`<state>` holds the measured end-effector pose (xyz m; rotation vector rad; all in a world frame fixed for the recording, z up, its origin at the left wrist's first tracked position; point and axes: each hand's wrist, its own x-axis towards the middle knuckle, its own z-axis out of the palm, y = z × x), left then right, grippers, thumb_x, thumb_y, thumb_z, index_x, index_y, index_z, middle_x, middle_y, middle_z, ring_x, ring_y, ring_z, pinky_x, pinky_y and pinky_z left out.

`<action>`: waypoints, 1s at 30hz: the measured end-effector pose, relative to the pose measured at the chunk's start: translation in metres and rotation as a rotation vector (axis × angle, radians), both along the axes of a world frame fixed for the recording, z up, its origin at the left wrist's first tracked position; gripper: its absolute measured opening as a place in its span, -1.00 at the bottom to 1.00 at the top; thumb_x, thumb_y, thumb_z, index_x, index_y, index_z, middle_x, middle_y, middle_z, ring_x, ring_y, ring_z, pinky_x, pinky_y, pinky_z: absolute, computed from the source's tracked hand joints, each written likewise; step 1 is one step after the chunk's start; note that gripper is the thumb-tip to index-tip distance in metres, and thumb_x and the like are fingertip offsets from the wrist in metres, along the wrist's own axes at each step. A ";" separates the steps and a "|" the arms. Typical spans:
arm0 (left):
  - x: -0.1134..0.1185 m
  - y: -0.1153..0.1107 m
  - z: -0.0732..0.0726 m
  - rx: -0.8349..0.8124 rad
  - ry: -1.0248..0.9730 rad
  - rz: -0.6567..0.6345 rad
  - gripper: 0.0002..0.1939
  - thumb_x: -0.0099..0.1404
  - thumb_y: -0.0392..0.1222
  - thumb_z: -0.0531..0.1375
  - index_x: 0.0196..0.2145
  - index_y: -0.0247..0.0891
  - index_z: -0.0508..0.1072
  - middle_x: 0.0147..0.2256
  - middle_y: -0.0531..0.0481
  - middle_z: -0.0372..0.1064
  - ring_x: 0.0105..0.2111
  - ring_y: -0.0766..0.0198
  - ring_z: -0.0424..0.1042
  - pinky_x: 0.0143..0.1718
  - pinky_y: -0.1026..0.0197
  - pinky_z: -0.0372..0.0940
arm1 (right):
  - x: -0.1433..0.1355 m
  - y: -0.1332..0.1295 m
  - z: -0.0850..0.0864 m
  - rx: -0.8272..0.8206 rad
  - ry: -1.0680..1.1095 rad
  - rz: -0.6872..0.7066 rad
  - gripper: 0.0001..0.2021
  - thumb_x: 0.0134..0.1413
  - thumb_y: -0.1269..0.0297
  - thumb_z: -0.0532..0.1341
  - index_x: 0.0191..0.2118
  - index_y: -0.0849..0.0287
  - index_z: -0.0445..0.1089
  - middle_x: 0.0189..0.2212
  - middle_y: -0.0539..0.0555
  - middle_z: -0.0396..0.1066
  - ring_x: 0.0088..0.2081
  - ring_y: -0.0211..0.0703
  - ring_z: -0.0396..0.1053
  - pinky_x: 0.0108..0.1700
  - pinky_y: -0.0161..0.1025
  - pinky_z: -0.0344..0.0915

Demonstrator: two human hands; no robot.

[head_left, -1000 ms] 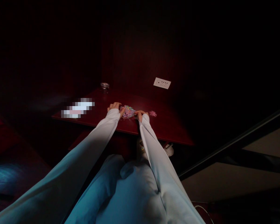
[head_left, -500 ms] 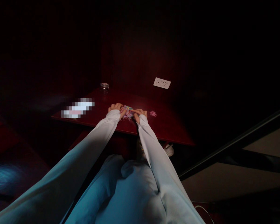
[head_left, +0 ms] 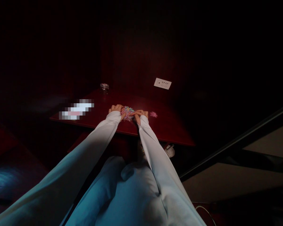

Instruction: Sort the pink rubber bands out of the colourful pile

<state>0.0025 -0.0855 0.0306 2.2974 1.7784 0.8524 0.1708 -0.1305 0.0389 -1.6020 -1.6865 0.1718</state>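
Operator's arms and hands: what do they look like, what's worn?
Both hands, left and right, are bare, with no gloves. Long, plain, pale sleeves run to the wrists, whitish near the cuffs and bluish toward the body; the fabric creases in places. No markings or cables show on them. Rings or nail details are too small to tell.

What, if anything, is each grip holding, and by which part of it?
I cannot tell: the left grip and right grip are at the multicoloured pile, but details there are too small to show any hold or its place.
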 end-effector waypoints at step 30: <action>0.004 -0.006 0.006 0.027 0.062 -0.071 -0.59 0.28 -0.12 0.14 0.08 -0.18 0.39 0.14 -0.12 0.35 0.11 -0.11 0.23 0.07 -0.04 0.20 | -0.001 -0.001 -0.003 0.034 -0.216 0.043 -0.81 0.20 0.12 0.28 -0.16 -0.02 0.62 -0.10 0.05 0.47 0.01 -0.02 0.16 0.07 -0.10 0.09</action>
